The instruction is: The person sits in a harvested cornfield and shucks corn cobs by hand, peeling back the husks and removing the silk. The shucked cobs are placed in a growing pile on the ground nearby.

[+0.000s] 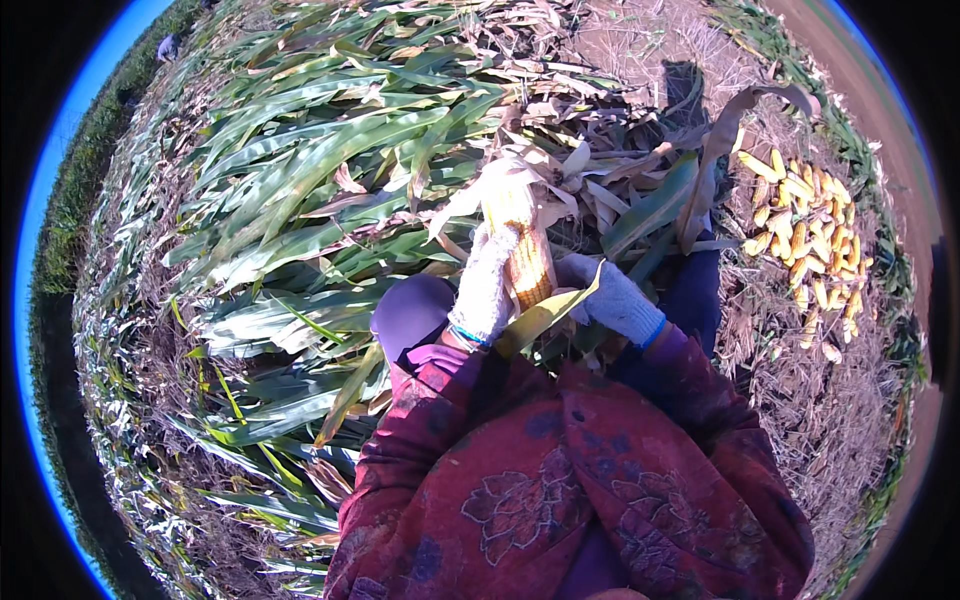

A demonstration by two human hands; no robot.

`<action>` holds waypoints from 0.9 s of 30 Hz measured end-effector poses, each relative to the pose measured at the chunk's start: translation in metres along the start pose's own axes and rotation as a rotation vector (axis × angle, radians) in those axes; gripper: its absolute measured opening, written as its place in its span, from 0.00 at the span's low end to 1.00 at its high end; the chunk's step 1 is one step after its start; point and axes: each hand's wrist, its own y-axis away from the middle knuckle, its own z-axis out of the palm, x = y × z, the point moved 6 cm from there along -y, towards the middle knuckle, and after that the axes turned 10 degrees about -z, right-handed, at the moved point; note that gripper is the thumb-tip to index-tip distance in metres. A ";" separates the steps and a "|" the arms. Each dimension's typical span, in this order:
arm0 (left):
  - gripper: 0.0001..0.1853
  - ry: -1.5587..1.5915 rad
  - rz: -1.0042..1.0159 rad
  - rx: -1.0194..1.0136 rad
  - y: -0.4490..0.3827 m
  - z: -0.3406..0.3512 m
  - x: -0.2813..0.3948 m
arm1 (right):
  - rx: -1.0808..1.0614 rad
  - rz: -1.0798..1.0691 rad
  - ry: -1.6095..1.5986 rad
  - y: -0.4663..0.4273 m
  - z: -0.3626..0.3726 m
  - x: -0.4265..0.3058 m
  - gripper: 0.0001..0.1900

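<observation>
My left hand (486, 281), in a pale knitted glove with a blue cuff, is wrapped around a yellow corn ear (531, 259). The ear's kernels are bare along its lower part, while its upper end is washed out by strong sunlight. Pale dry husks (499, 176) spread about that upper end. Close to the ear's lower right side is my gloved right hand (616, 298). Its fingertips are partly hidden by shadow and a yellow-green leaf (551, 311), so I cannot tell whether they grip anything.
Cut corn stalks with long green leaves (300, 180) cover the ground ahead and left. A heap of husked corn ears (799, 244) lies on straw-strewn soil at right. My bent knee (412, 311) is beside my left hand. A distant person (168, 49) appears at upper left.
</observation>
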 end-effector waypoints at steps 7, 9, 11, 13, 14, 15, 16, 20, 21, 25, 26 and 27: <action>0.25 -0.110 -0.030 -0.035 0.003 0.004 0.002 | 0.062 -0.016 -0.149 -0.005 0.004 0.007 0.11; 0.26 -0.133 -0.019 -0.031 0.000 -0.004 -0.002 | 0.177 -0.002 -0.554 -0.011 -0.019 0.002 0.13; 0.24 -0.140 -0.077 -0.070 -0.001 -0.004 -0.009 | 0.297 -0.169 -0.684 -0.022 -0.059 0.001 0.16; 0.24 -0.166 -0.084 -0.094 -0.007 -0.012 -0.013 | 0.385 -0.200 -0.777 -0.037 -0.082 -0.030 0.18; 0.24 -0.203 -0.077 -0.099 -0.008 -0.012 -0.014 | 0.342 -0.278 -0.957 -0.049 -0.092 -0.027 0.17; 0.24 -0.785 0.217 -0.050 -0.007 -0.004 -0.003 | 0.306 -0.356 -1.125 -0.055 -0.109 -0.021 0.16; 0.24 -0.937 0.296 -0.046 -0.006 -0.003 -0.004 | 0.297 -0.362 -1.201 -0.062 -0.112 -0.021 0.17; 0.23 -0.918 0.175 -0.108 -0.013 -0.018 -0.025 | 0.309 -0.571 -1.152 -0.048 -0.078 -0.041 0.21; 0.23 -0.869 0.132 -0.109 -0.014 -0.014 -0.029 | 0.581 -0.268 -1.101 -0.033 -0.080 0.007 0.19; 0.21 -0.736 0.060 -0.040 -0.010 -0.015 -0.025 | 0.722 0.061 -0.802 0.033 -0.022 0.056 0.09; 0.21 -0.721 0.053 -0.010 -0.011 -0.019 -0.022 | 0.667 0.006 -0.611 0.036 -0.013 0.049 0.10; 0.21 -0.745 0.062 0.033 -0.014 -0.022 -0.022 | 0.545 -0.006 -0.447 0.036 -0.008 0.060 0.16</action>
